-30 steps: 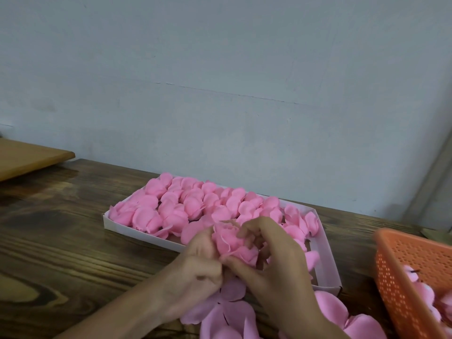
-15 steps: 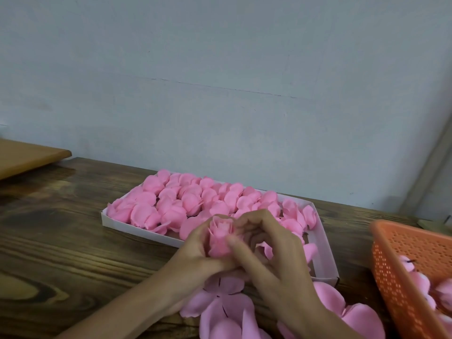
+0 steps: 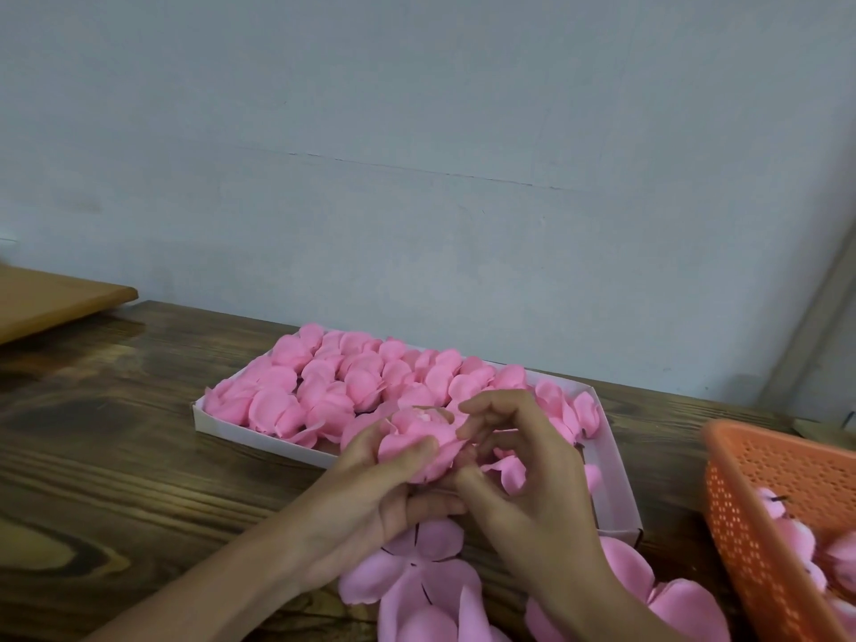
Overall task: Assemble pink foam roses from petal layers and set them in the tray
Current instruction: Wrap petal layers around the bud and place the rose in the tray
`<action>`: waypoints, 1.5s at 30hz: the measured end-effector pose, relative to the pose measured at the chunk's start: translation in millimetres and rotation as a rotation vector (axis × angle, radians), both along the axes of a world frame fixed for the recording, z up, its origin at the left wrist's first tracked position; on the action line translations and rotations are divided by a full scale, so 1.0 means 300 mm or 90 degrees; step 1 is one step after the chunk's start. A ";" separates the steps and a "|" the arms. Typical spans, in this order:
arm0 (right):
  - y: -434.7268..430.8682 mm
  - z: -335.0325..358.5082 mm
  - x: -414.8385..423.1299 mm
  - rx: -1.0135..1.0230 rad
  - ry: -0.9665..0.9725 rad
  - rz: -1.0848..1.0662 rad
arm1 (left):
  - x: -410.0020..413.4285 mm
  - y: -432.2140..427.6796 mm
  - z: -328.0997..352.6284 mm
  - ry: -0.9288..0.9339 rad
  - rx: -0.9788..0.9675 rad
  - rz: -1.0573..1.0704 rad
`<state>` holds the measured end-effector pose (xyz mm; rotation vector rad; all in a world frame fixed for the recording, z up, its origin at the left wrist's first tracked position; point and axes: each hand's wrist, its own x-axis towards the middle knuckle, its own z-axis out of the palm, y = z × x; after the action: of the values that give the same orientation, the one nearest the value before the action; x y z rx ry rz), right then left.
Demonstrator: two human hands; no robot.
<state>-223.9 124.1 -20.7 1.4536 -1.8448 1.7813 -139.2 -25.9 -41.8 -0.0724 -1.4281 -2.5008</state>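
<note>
A pink foam rose [image 3: 419, 440] is held just above the near edge of the white tray [image 3: 613, 479]. My left hand [image 3: 370, 498] cups it from below, thumb pressed on its front petal. My right hand [image 3: 523, 470] is beside it on the right, fingers curled, fingertips touching the rose's right side. The tray is nearly filled with several finished pink roses [image 3: 352, 386]; its right end is partly bare. Flat pink petal layers [image 3: 426, 586] lie on the table under my hands.
An orange perforated basket [image 3: 764, 516] with more pink pieces stands at the right edge. More flat petals [image 3: 667, 595] lie near it. The dark wooden table [image 3: 106, 456] runs to the grey wall; a lighter board [image 3: 51, 303] sits far left.
The rose has turned in my hands and sits lower in the left palm. My right fingers have opened away from its top to its right side.
</note>
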 end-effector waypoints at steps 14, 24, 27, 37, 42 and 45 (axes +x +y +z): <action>0.001 0.007 0.013 -0.004 0.144 -0.082 | 0.006 0.006 0.023 0.057 0.009 -0.100; 0.002 0.011 0.016 -0.015 0.137 -0.113 | 0.034 0.000 0.003 0.033 -0.086 -0.079; 0.004 0.019 0.013 0.000 0.109 -0.108 | 0.041 -0.004 0.009 0.038 -0.087 -0.106; 0.004 0.006 -0.004 0.032 0.058 -0.027 | 0.046 -0.022 0.002 0.059 -0.059 -0.236; 0.007 0.009 0.012 0.071 0.095 0.016 | 0.048 -0.034 0.020 0.054 -0.061 -0.315; 0.006 0.011 0.021 0.080 0.093 0.030 | 0.051 -0.040 0.022 0.050 -0.027 -0.371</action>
<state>-217.6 126.0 -17.2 1.6366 -1.8928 1.5581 -124.0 -38.0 -35.2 -0.6778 -1.6044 -2.8629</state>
